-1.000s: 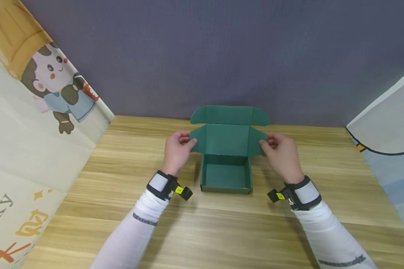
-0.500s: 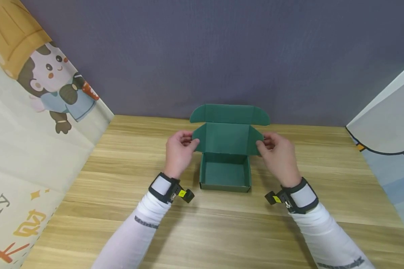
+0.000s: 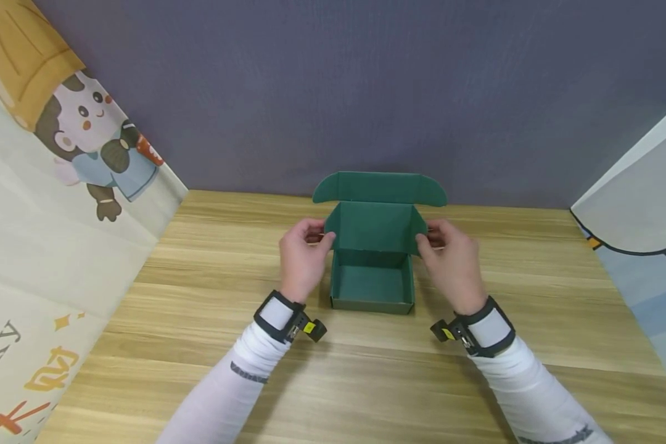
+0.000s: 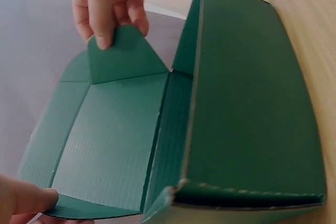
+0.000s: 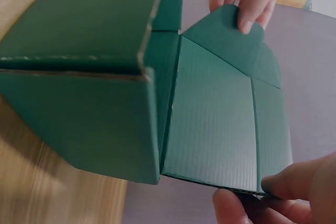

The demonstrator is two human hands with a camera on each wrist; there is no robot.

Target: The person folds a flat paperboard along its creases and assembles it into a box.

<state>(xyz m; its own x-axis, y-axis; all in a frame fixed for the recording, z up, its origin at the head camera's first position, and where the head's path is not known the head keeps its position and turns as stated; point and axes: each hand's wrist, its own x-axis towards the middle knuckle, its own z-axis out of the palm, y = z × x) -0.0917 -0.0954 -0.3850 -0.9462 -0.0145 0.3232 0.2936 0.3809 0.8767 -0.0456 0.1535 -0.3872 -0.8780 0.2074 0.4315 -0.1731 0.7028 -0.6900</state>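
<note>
"Green is showing between thumb and fingers on both sides; what are the hands gripping?"

"The left hand (image 3: 304,259) is pinching the left side flap (image 3: 333,223) of a raised lid (image 3: 375,227), and the right hand (image 3: 455,266) is pinching the right side flap (image 3: 419,221). Both thumbs are pressing on the inner faces, fingers curling behind."

"How would it be handling?"

"Lightly, I'd guess: it's looking like corrugated cardboard, stiff across each panel but giving at the creases. Hard squeezing could be denting the edges. Those outer flap edges are probably suiting a paired hold, keeping the lid from twisting."

"And the pose?"

"Wrists are sitting nearer the person than the flaps, well apart, with forearms in white sleeves (image 3: 533,394) slanting inward."

"Where is the box?"

"The mailer box (image 3: 373,306) is resting on a wood-grain table (image 3: 361,382), between the hands, its lid rising from the far edge and a tuck flap (image 3: 377,188) extending past that."

"Farther out?"

"A dark blue-grey backdrop (image 3: 366,86) is standing behind; a cartoon-printed cloth (image 3: 28,234) is running along the left."
</note>
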